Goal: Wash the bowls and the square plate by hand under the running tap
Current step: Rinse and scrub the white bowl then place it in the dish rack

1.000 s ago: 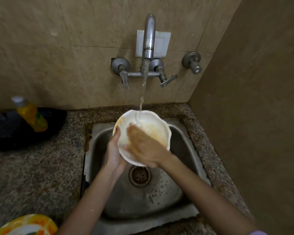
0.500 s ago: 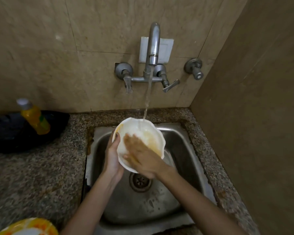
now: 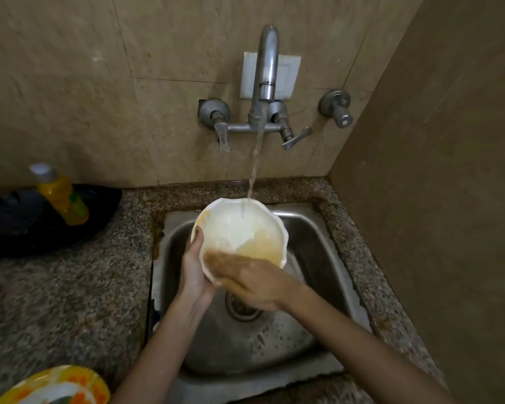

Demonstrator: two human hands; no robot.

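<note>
**Bowl Held Under the Running Tap**

The white bowl (image 3: 239, 228) sat tilted above the sink (image 3: 318, 228), with water from the tap (image 3: 264, 83) falling just inside its far rim. The left hand (image 3: 194, 272) grasped its left edge, thumb inside. The right hand (image 3: 254, 284), blurred, lay released, fingers straight against the bowl's orange-smeared near wall. A yellow bottle (image 3: 60, 196) stood at the back left of the tabletop (image 3: 70, 287).

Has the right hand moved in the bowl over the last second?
Yes. The right hand has slid from the middle of the bowl to its near rim, closer to the drain.
</note>
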